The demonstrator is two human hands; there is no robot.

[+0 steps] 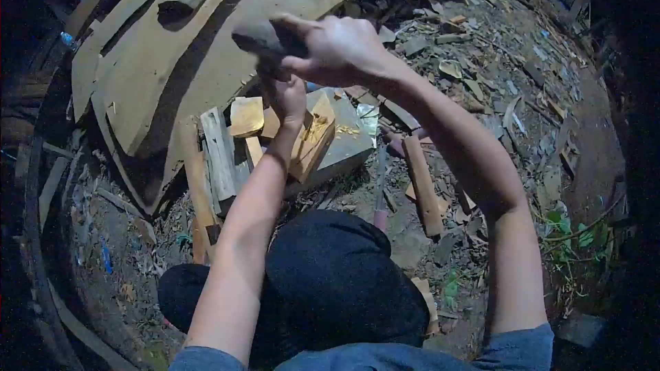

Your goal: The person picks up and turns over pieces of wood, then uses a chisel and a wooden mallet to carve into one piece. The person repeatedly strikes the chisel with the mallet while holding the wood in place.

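My right hand (344, 48) is raised, its fingers wrapped round a dark, rounded, grey-brown block (260, 37) that is partly blurred. Just below it, my left hand (290, 99) is closed in a fist. Whatever the left fingers hold is hidden by the hand and the block above. Beside the left wrist a yellowish wood block (317, 143) with a rough, chipped hollow lies tilted on a flat grey block (347, 144). Small wood chips (347, 129) are scattered there.
Large curved wooden boards (158, 89) lie at the back left. Loose wood pieces (220, 148) stand left of the work block. A rounded stick (423, 185) and a thin rod with a pink end (380, 218) lie to the right. Wood scraps and debris (481, 69) cover the ground.
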